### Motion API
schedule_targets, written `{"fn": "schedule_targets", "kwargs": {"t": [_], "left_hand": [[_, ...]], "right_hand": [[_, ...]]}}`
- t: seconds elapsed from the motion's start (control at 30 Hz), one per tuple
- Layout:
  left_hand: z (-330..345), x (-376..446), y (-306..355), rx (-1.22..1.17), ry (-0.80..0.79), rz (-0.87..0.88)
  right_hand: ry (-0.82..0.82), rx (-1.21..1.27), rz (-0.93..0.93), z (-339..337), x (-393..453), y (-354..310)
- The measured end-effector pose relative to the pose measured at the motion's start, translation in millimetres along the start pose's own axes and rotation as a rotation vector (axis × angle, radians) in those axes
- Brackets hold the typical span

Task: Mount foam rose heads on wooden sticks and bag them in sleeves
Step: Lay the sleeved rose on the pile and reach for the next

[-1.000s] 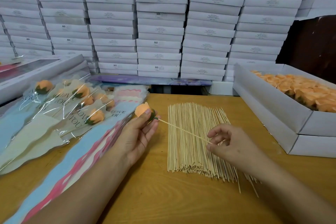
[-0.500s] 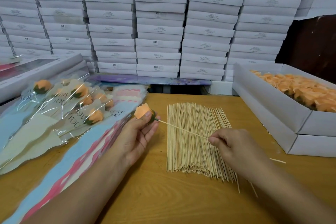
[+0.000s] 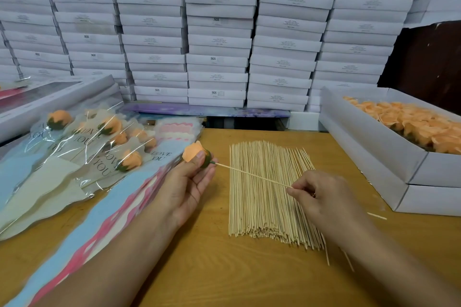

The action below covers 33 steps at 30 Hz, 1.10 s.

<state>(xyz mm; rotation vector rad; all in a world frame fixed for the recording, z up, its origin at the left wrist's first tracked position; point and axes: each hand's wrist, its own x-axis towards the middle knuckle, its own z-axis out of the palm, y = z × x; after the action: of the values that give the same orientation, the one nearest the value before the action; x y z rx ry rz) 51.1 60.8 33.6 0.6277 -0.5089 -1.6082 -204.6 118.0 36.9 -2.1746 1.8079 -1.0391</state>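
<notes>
Orange foam rose head (image 3: 193, 153) sitting on one wooden stick (image 3: 252, 173).
Stick slanting above the flat stick pile (image 3: 269, 197); more rose heads (image 3: 414, 124) filling the white box; sleeved roses (image 3: 99, 147) lying fanned at left over flat sleeves (image 3: 82, 232).

Even, soft indoor light, moderately bright; source not visible. Faint diffuse shadows under forearms on tan wooden desk (image 3: 249, 276). White glare streaks on clear plastic flower sleeves (image 3: 82, 147). Wide-angle bowing: stacked white cardboard boxes (image 3: 217, 32) lean outward near edges. Slight softness at corners; centre sharp.
</notes>
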Motion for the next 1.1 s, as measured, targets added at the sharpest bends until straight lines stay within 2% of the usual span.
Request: {"fn": "schedule_targets", "kwargs": {"t": [0.43, 0.77, 0.87, 0.97, 1.1], "left_hand": [[-1.2, 1.2, -0.9, 0.028, 0.006, 0.007], [-2.1, 1.7, -1.9, 0.030, -0.011, -0.006], [-3.5, 2.6, -1.4, 0.031, -0.022, -0.017], [-4.5, 3.4, -0.2, 0.059, -0.032, -0.031], [-6.2, 4.9, -0.7, 0.073, -0.023, -0.032]], "right_hand": [[-0.112, -0.214, -0.059, -5.6, -1.2, -5.7], [-0.187, -0.266, -0.008, -9.2, 0.0, -7.4], [-0.209, -0.189, 0.003, -6.6, 1.2, -4.4], [-0.246, 0.013, 0.060, -6.0, 2.6, -3.9], [-0.566, 0.356, 0.192, -13.0, 3.1, -9.9]]}}
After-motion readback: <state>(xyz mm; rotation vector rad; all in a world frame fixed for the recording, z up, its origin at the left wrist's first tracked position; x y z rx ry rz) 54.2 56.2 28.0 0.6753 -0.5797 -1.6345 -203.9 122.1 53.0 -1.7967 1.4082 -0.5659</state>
